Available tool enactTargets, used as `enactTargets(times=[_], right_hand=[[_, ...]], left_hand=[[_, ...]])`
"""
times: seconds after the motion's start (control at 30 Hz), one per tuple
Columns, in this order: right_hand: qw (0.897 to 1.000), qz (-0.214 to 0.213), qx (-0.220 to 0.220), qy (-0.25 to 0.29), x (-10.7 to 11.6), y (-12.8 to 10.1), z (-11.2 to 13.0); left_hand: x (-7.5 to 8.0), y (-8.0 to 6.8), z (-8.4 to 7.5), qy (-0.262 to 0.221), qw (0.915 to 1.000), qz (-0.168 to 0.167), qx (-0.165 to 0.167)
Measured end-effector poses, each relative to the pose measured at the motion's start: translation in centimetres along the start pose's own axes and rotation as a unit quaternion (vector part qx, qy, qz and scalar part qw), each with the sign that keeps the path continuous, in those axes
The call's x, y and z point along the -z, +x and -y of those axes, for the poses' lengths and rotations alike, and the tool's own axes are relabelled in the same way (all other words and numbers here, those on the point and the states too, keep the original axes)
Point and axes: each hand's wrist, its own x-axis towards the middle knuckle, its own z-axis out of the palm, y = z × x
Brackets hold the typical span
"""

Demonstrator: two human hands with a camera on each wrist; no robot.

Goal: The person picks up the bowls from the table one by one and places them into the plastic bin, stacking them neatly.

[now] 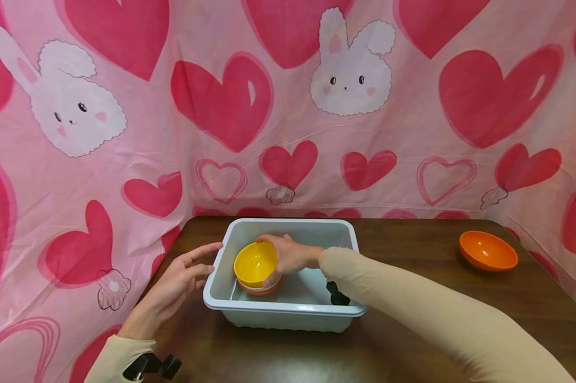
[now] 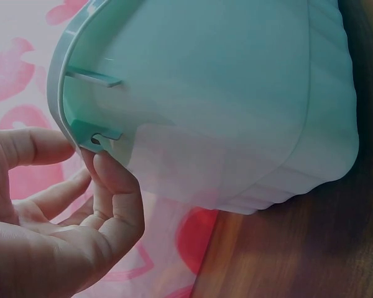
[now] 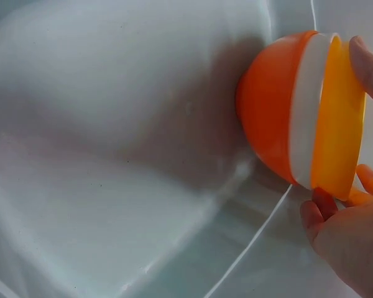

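A pale grey plastic tub (image 1: 288, 311) stands on the brown table. Inside it sits a stack of three nested bowls: yellow (image 1: 253, 262) on top, white in the middle, orange (image 3: 270, 118) at the bottom. My right hand (image 1: 288, 254) reaches into the tub and grips the yellow bowl's rim (image 3: 339, 118) with fingers on both sides. My left hand (image 1: 180, 279) rests at the tub's left outer wall, its fingertips (image 2: 112, 171) touching the underside of the tub's rim (image 2: 68, 112), fingers fairly straight.
A second orange bowl (image 1: 487, 250) sits alone on the table at the far right. A pink cloth with hearts and rabbits (image 1: 350, 74) hangs behind and on both sides of the table. A black wrist strap (image 1: 338, 294) shows on my right sleeve.
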Motion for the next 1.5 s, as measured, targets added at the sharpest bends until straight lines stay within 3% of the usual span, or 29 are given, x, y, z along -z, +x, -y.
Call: enactTargets(times=[0.4,0.63,0.93,1.37,1.5], right_hand=[[1.0,0.014,-0.014,0.009,0.0,-0.1,0.0],[0.999,0.032,-0.026,0.003,-0.3,2.3,-3.4],[0.998,0.042,-0.024,0.035,-0.8,5.4,-7.2],[0.999,0.033,-0.023,0.014,-0.9,5.0,-6.7],[0.999,0.034,-0.028,0.0,-0.3,2.5,-3.5]], left_hand=[[0.0,0.1,0.0,0.004,1.0,0.0,0.0],[0.0,0.0,0.0,0.006,1.0,0.0,0.0],[0.0,0.0,-0.1,0.009,1.0,0.0,-0.001],[0.0,0.0,-0.1,0.003,1.0,0.003,0.0],[0.0,0.0,-0.1,0.002,1.0,0.002,0.001]])
